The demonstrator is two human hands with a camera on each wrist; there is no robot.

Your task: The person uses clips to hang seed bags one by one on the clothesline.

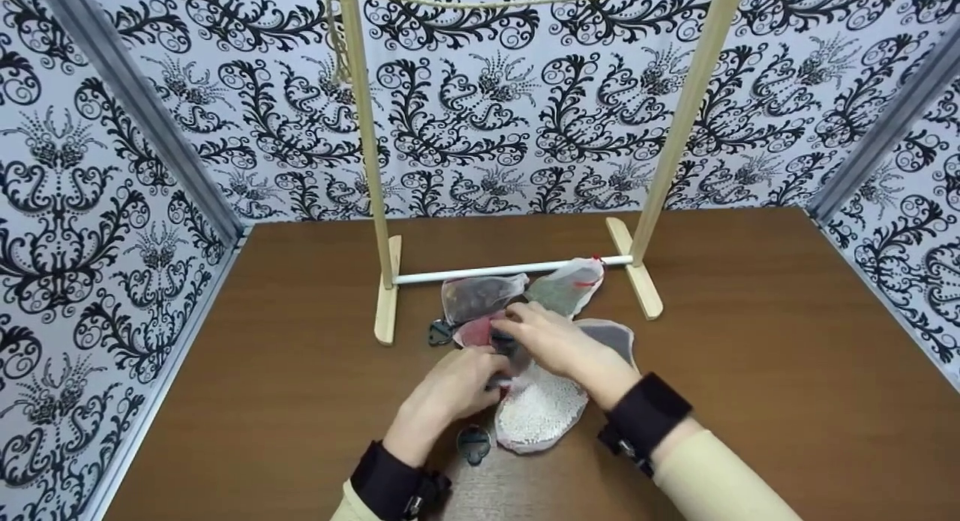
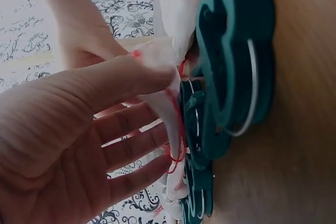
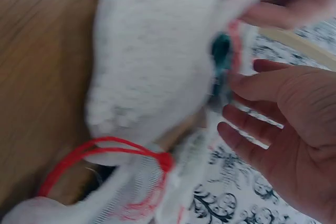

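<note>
Thumb and fingers of my left hand (image 2: 73, 124) pinch the pale mesh neck (image 2: 163, 106) of a drawstring bag with red cord. This neck lies by the bag of white beads (image 1: 536, 408) in the head view. My right hand (image 3: 299, 124) reaches in from the other side, fingers loosely bent, thumb tip near a red edge (image 3: 235, 45) and a green clip (image 3: 220, 51). Nothing clear shows between its fingers. Under the hands lies a pink bag (image 1: 476, 329). Large in the left wrist view, a green shaped cutter or clip (image 2: 239, 56) stands close to my left hand.
A dark-filled bag (image 1: 480, 297), a greenish bag (image 1: 566, 288) and a grey bag (image 1: 611, 337) lie around. Loose green pieces sit at the left (image 1: 440, 332) and front (image 1: 474, 444). Behind stands a wooden frame (image 1: 367, 146) with a white bottom bar (image 1: 495, 271) and rope (image 1: 465, 4).
</note>
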